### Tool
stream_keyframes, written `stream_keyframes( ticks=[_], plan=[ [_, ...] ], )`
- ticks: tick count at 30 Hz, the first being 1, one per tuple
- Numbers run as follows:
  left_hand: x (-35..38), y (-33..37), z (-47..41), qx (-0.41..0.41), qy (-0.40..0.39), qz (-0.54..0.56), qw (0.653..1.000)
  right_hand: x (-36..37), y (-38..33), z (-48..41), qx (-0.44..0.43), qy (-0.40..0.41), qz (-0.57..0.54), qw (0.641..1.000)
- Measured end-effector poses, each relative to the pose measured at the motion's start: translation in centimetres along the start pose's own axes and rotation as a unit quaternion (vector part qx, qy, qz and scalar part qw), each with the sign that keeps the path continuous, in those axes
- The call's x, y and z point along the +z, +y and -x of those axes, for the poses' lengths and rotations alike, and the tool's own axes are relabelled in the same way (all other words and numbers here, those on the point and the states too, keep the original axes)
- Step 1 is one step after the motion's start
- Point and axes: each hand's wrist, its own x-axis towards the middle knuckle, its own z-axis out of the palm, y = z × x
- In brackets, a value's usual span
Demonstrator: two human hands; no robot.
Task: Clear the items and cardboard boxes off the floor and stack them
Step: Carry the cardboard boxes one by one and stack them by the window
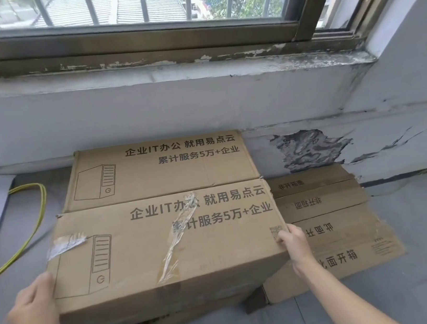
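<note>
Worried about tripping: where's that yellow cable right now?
In the head view, the yellow cable lies on the floor at far left, looping near the wall just left of the rear cardboard box, beyond the left hand gripping the front cardboard box.

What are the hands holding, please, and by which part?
The front cardboard box, by its two ends: the left hand grips the left end, the right hand the right end.

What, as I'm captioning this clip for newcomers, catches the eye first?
A printed cardboard box fills the centre, the left hand and right hand gripping its ends. A matching box sits behind it against the wall, and flattened cardboard lies on the floor to the right.
</note>
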Motion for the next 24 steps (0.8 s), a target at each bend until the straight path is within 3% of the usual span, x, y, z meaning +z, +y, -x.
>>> stream_keyframes(
  ticks=[3,5,11,17,24],
  plan=[
    [0.1,7.7,6.2,-0.008,0.028,-0.005,1.000,-0.4,-0.3,-1.5,0.009,0.002,0.014,1.000],
    [0.5,8.9,7.5,0.003,0.039,-0.024,0.999,-0.4,-0.3,-1.9,0.006,-0.001,0.025,1.000],
    [0.5,9.0,8.0,0.045,0.017,-0.067,0.997,0.4,-0.9,-0.8,-0.033,0.002,0.102,0.994],
    [0.0,9.4,9.7,0.055,0.021,-0.176,0.983,0.0,-0.1,0.1,-0.050,0.028,0.222,0.973],
    [0.5,11.2,11.5,0.091,0.084,-0.251,0.960,-0.4,0.8,1.9,-0.067,0.070,0.241,0.966]
  ],
)
